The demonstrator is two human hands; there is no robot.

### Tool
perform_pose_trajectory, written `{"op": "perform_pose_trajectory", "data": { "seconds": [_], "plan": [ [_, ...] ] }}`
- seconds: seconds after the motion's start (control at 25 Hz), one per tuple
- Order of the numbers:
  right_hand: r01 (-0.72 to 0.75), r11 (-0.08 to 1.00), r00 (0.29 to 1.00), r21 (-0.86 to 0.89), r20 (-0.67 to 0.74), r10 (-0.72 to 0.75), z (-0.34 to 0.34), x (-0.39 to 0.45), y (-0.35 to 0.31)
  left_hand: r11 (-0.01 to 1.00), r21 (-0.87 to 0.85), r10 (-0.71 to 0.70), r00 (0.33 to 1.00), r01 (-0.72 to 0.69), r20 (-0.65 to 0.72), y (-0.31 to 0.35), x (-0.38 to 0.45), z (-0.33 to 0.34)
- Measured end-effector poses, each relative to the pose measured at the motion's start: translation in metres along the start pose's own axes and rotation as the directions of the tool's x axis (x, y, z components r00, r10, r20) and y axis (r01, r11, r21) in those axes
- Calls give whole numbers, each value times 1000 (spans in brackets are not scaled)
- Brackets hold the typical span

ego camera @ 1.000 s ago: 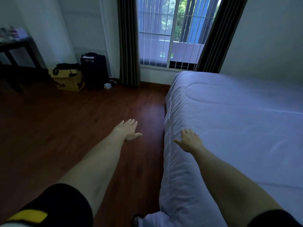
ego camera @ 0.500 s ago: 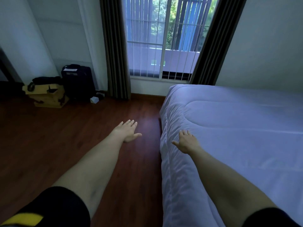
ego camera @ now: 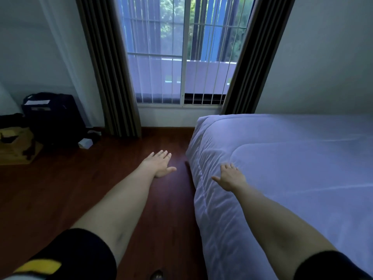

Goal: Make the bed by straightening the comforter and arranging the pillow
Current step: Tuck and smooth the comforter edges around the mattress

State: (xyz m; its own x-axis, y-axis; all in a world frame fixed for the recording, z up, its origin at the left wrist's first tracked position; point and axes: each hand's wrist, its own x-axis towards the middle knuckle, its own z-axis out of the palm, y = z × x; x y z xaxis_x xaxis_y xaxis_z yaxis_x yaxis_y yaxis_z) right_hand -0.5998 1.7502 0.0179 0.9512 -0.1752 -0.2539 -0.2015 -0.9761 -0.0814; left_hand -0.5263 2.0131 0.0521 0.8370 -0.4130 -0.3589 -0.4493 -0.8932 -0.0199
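Observation:
A white comforter lies spread over the bed on the right, mostly smooth on top, with wrinkles down its left side. My right hand rests flat on the comforter near the bed's left edge, fingers straight. My left hand is held out over the wooden floor to the left of the bed, fingers straight, touching nothing. No pillow is in view.
A barred window with dark curtains stands beyond the bed's far end. A black suitcase and a yellow box sit by the left wall. Dark wooden floor runs beside the bed.
The view has tilted upward and moved toward the window end of the bed. My right hand has slid forward along the comforter's edge. My left hand stays outstretched.

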Motion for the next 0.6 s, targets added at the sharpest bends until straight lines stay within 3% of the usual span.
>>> {"op": "perform_pose_trajectory", "data": {
  "seconds": [0.28, 0.6],
  "plan": [
    [-96, 995, 995, 14, -21, 97, -39, 154, -14, 991, 68, 114, 993, -114, 8, -53, 180, -61],
    [-201, 979, 979, 37, 24, 200, -58, 357, 36, 981, 40, 190, 981, -192, 43, -68, 403, -113]
  ]
}}
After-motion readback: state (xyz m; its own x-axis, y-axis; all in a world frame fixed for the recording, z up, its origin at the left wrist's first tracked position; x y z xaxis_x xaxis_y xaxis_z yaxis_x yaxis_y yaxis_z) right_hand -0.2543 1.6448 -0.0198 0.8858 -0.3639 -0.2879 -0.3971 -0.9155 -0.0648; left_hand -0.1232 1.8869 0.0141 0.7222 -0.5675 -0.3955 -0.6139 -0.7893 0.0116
